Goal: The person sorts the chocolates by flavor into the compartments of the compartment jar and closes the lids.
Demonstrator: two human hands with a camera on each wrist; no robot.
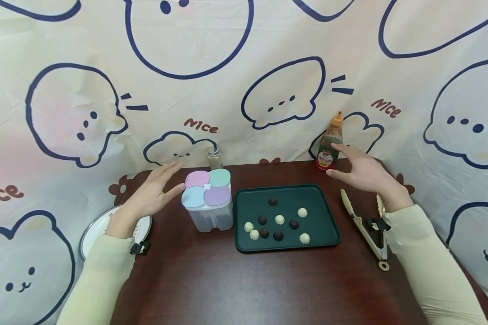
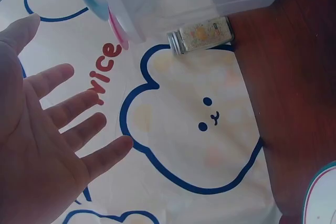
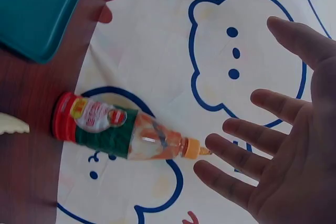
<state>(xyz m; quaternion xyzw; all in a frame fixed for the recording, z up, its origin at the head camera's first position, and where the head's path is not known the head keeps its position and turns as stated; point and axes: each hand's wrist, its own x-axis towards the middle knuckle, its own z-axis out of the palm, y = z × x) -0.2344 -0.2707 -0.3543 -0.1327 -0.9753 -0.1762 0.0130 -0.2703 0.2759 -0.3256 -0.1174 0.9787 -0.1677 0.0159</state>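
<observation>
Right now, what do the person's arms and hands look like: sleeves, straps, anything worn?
Both arms wear long, close-fitting pale yellow sleeves reaching the wrists. A small black clip sits at the left cuff, another black clip at the right cuff. The left hand and right hand are bare: no gloves or rings visible.

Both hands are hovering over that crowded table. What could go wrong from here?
The right hand is open beside the tall sauce bottle at the table's back edge; a careless sweep might topple it. The left hand is close to the pastel-lidded container, which could be nudged into the green tray and scatter the small candies.
</observation>
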